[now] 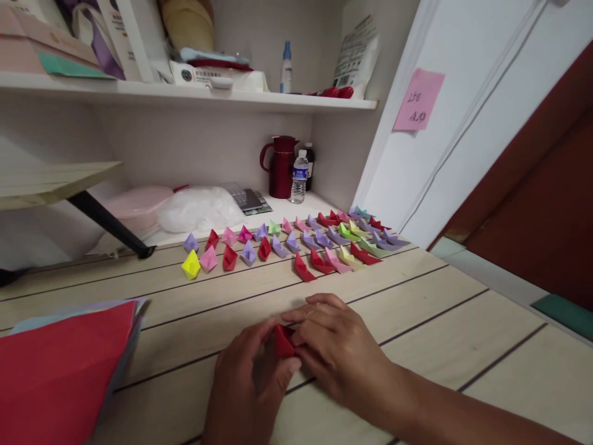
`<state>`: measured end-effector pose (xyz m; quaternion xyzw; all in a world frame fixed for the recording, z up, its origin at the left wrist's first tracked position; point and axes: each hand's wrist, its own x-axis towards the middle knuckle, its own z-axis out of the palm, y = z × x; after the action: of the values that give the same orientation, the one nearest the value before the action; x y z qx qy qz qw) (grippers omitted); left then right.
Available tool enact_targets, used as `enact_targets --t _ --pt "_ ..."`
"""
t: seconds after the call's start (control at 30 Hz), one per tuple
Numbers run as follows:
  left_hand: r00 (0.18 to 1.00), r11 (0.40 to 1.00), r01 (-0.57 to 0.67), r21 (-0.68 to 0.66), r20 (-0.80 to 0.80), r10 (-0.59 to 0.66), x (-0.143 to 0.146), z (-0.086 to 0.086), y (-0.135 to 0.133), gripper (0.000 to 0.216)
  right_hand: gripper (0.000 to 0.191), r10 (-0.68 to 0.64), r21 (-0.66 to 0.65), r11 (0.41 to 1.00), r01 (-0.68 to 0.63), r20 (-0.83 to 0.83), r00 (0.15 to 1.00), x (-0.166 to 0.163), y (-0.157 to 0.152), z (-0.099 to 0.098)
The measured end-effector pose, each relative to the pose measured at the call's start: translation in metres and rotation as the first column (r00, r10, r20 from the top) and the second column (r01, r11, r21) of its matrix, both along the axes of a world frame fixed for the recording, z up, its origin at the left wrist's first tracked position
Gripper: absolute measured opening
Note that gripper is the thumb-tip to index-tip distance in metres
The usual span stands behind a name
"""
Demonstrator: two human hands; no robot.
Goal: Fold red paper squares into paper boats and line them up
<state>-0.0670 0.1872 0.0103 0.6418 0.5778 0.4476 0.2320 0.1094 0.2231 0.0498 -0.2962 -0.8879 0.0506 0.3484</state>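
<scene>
A small folded piece of red paper [283, 341] lies on the wooden table [417, 309], pinched between both hands. My left hand [248, 383] grips it from the left with thumb and fingers closed. My right hand [333, 346] covers its right side, fingers curled over it. Most of the red paper is hidden under the fingers. Beyond the hands, several small origami boats [296, 244] in red, pink, purple, green and yellow stand in rows across the table.
A stack of coloured paper sheets with a red sheet on top [60, 371] lies at the near left. At the back stand a dark red jug [280, 165], a water bottle [299, 177] and a plastic bag [199, 209]. A shelf [185, 93] hangs above; a white door [463, 123] stands at the right.
</scene>
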Motion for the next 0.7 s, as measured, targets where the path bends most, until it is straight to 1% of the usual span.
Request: enact_targets --t 0.07,0.17,0.2,0.27,0.33,0.4,0.47,0.57,0.7 --pt "0.997 0.998 -0.057 -0.037 0.051 0.059 0.0049 0.0012 -0.0028 0.034 0.011 0.003 0.025 1.0 -0.003 0.0 1.0 -0.0009 -0.0011 -0.0023" --pt "0.993 0.991 -0.103 -0.082 0.049 0.107 0.0099 0.0024 -0.0051 0.028 0.012 0.007 0.055 0.998 -0.007 0.006 1.0 -0.0024 -0.0038 -0.004" --pt "0.993 0.991 -0.106 -0.085 0.04 0.109 0.0104 0.0029 -0.005 0.026 0.013 0.01 0.062 0.998 -0.011 0.007 1.0 -0.0029 -0.0044 -0.0042" --pt "0.997 0.995 -0.07 -0.077 0.013 0.071 0.0098 0.0039 -0.0037 0.024 0.014 0.017 0.068 0.998 -0.018 0.017 1.0 -0.0035 -0.0043 -0.0042" --pt "0.999 0.998 -0.036 -0.047 -0.014 0.035 0.0084 0.0043 -0.0019 0.024 0.014 0.017 0.069 0.997 -0.019 0.025 1.0 -0.0039 -0.0028 -0.0044" --pt "0.999 0.999 -0.037 -0.019 -0.031 0.037 0.0075 0.004 -0.0008 0.026 0.016 0.013 0.063 0.998 -0.015 0.028 1.0 -0.0038 -0.001 -0.0048" --pt "0.997 0.998 -0.063 -0.002 -0.036 0.063 0.0071 0.0033 -0.001 0.029 0.017 0.009 0.05 0.999 -0.011 0.03 0.999 -0.0035 0.0001 -0.0054" --pt "0.997 0.998 -0.057 0.004 -0.056 0.057 0.0068 0.0038 -0.0023 0.03 0.016 -0.007 0.013 1.0 0.006 0.03 1.0 -0.0027 0.0006 -0.007" --pt "0.995 0.999 -0.032 0.028 -0.091 0.034 0.0068 0.0074 -0.0014 0.027 0.011 -0.038 -0.078 0.996 0.04 0.028 0.999 -0.0019 0.0016 -0.0104"
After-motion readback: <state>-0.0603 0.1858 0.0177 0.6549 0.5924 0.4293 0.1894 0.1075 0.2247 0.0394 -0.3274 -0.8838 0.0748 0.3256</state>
